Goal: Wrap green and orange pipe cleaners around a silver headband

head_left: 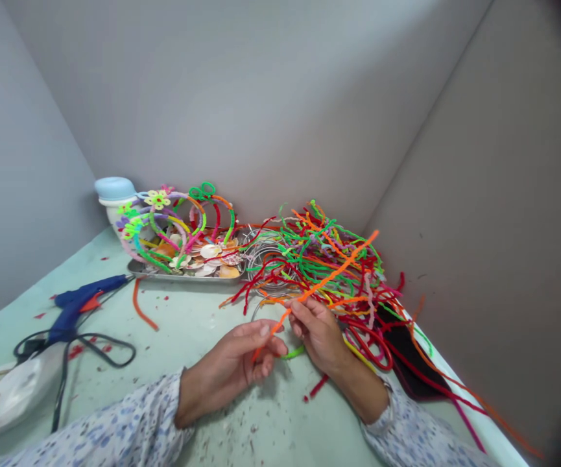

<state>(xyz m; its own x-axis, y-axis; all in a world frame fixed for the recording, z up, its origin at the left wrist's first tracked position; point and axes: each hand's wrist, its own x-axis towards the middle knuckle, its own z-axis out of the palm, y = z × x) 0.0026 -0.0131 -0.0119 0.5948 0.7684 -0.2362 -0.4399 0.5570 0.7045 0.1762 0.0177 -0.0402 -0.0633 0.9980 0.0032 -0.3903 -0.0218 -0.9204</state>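
An orange pipe cleaner (pixel 341 267) slants up to the right between my two hands. My left hand (pixel 229 360) pinches its lower part between thumb and fingers. With thumb and forefinger, my right hand (pixel 323 334) grips it farther up, and its free end sticks out beyond toward the pile. Just below my hands shows a green fuzzy piece (pixel 294 353), which seems to belong to a thin wire ring (pixel 255 310) partly hidden behind my fingers.
Tangled pipe cleaners (pixel 329 250) heap at the back right, beside coiled wire rings (pixel 265 263). A metal tray (pixel 187 277) holds seashells and wrapped, flower-trimmed rings. A blue glue gun (pixel 73 301) with its cord, a white bag (pixel 22 395) and a blue-capped container (pixel 115 189) are at left.
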